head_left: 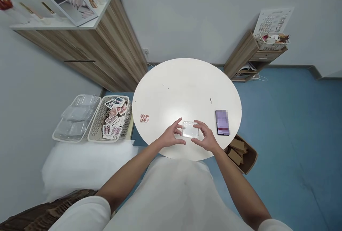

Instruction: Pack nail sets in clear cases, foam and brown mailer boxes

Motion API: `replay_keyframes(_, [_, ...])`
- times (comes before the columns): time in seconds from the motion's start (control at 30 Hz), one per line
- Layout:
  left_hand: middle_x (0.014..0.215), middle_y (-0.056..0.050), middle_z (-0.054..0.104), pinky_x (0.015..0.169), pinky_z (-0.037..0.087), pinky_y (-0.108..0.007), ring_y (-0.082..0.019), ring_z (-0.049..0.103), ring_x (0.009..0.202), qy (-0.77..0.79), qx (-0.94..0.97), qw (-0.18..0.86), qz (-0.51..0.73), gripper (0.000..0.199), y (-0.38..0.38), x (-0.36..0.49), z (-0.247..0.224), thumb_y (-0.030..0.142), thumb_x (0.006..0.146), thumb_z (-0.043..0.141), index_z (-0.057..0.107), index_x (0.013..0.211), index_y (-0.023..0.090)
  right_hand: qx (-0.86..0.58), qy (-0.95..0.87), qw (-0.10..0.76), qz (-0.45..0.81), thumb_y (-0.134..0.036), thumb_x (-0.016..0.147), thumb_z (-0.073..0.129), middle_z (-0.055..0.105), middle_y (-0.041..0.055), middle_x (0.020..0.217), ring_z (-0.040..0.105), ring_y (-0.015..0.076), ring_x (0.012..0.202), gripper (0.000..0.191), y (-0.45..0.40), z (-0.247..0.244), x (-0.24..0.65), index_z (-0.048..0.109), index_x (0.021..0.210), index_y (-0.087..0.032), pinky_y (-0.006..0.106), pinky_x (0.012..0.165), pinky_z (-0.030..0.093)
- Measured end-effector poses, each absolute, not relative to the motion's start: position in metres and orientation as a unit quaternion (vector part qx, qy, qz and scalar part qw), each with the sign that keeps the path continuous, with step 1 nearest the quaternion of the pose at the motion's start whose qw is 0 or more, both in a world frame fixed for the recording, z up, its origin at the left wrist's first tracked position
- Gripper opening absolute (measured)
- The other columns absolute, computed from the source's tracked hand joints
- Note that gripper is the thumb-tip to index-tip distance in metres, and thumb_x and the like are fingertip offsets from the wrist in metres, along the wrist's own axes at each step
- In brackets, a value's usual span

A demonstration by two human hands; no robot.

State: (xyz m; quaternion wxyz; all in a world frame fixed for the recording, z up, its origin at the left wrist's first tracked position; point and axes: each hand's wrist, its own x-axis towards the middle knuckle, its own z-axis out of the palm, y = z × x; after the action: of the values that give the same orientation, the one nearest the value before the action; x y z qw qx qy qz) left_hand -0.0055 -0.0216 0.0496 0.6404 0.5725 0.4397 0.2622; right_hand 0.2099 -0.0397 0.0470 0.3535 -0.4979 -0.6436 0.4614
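A shirt [184, 195] is nearest; by the table [187, 81]'s near edge, the right hand [206, 137] pinches the box [190, 131], left hand [169, 136] spread beside it. Probably light, stiff, slippery: grip opposite sides.

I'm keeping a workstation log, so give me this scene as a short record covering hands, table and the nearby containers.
Left hand: open, at the case's left edge; contact unclear
Right hand: holding the right side of the clear case
Table: white; card with reddish ovals at left, phone at right
Left of table: white basket of printed cards
Right of table: open cardboard box holding brown pieces
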Motion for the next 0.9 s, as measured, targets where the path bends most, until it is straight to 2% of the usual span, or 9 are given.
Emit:
replay_keyframes(0.3, [0.105, -0.007, 0.051, 0.075, 0.045, -0.032, -0.013, 0.054, 0.079, 0.421, 0.579, 0.647, 0.264, 0.082, -0.014, 0.01, 0.056, 0.026, 0.057, 0.074, 0.034, 0.128, 0.027, -0.494, -0.619, 0.385, 0.474, -0.031, 0.06, 0.07, 0.036, 0.0094, 0.134, 0.037, 0.0267, 0.121, 0.052, -0.045, 0.047, 0.209, 0.051, 0.109, -0.027, 0.044, 0.094, 0.038])
replay_keyframes(0.53, [0.104, -0.007, 0.051, 0.073, 0.046, -0.031, -0.013, 0.056, 0.08, 0.393, 0.542, 0.689, 0.278, 0.081, -0.019, 0.011, 0.051, 0.026, 0.058, 0.073, 0.033, 0.128, 0.025, -0.497, -0.611, 0.411, 0.459, -0.031, 0.059, 0.071, 0.042, 0.0098, 0.129, 0.041, 0.0271, 0.118, 0.051, -0.049, 0.038, 0.206, 0.054, 0.107, -0.026, 0.043, 0.089, 0.042])
replay_keyframes(0.73, [0.102, -0.006, 0.052, 0.072, 0.046, -0.031, -0.011, 0.057, 0.073, 0.398, 0.523, 0.697, 0.286, 0.08, -0.027, 0.015, 0.049, 0.024, 0.055, 0.075, 0.035, 0.125, 0.026, -0.492, -0.579, 0.437, 0.481, -0.034, 0.058, 0.071, 0.047, 0.0116, 0.121, 0.047, 0.0278, 0.111, 0.048, -0.048, 0.037, 0.204, 0.056, 0.103, -0.025, 0.042, 0.085, 0.045])
replay_keyframes(0.9, [0.109, -0.009, 0.051, 0.078, 0.044, -0.032, -0.016, 0.056, 0.089, 0.389, 0.469, 0.729, 0.311, 0.083, -0.029, 0.013, 0.057, 0.023, 0.061, 0.071, 0.027, 0.131, 0.027, -0.47, -0.597, 0.444, 0.474, -0.032, 0.057, 0.072, 0.048, 0.0106, 0.118, 0.047, 0.027, 0.111, 0.047, -0.039, 0.047, 0.2, 0.056, 0.101, -0.026, 0.04, 0.082, 0.046])
